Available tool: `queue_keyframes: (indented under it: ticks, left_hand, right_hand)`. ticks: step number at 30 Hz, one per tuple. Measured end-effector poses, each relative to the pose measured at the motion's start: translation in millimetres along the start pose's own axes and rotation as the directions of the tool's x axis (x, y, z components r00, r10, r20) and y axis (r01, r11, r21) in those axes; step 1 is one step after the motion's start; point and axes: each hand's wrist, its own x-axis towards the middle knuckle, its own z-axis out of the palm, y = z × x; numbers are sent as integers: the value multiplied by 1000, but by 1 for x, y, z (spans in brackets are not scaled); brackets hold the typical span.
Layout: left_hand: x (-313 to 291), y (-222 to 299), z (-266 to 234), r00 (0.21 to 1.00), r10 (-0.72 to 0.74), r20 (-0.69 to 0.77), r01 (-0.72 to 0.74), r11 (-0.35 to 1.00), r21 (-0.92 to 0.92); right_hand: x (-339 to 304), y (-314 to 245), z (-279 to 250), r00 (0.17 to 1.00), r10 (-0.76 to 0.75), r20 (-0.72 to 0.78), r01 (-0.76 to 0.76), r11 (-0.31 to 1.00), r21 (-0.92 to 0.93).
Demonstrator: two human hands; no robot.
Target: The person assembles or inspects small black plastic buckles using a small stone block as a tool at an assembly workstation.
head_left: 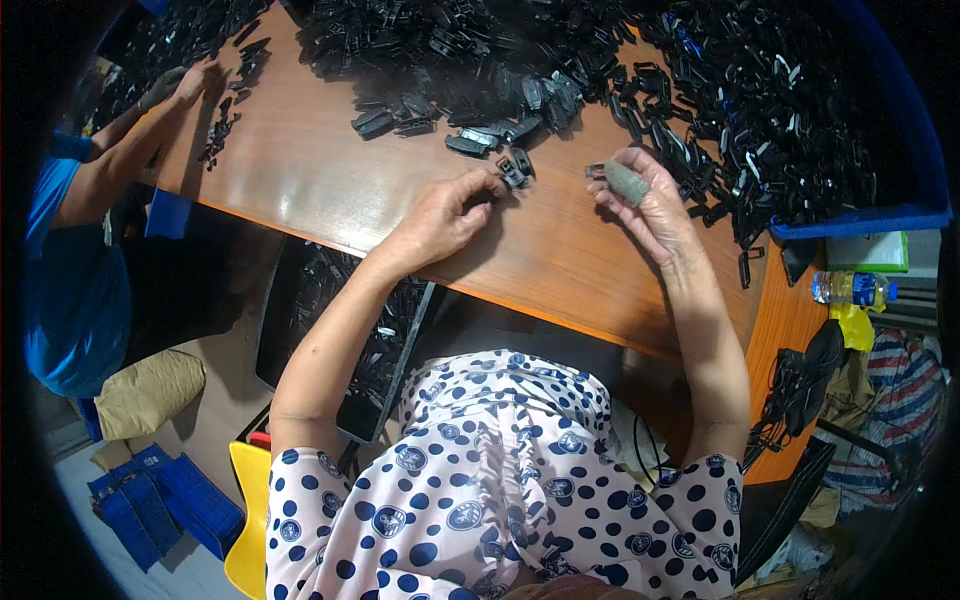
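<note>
My left hand (445,215) is over the wooden table (350,175), its thumb and fingers closed on the edge of a small black plastic clip-like part (513,172). To its right my right hand (650,205) is raised a little, with a grey cover (628,184) on the thumb. A small dark piece (596,171) with a reddish spot sticks out from its pinched fingertips; its kind is too small to make out. Just beyond my left hand, several loose black parts (467,146) lie at the edge of a large heap of black plastic parts (430,50).
A blue bin (860,225) spilling more black parts stands at the right. Below the table edge, a black crate (405,365) holds parts. At the left, a co-worker in a blue shirt (75,290) handles parts. A water bottle (855,289) lies at the right.
</note>
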Motion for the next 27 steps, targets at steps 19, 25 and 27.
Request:
queue_keyframes:
  ticks: [19,25,27]
  left_hand:
    - [7,19,34,966,-206,157,258,829,-497]
    - [2,23,49,988,-132,-75,106,953,-285]
    - [3,24,48,992,-68,-105,39,967,-251]
  right_hand:
    - [-20,59,27,986,166,-23,-168,969,-184]
    - [-26,56,25,993,113,-25,-114,991,-64]
    - [-28,53,26,994,92,-64,-89,995,45]
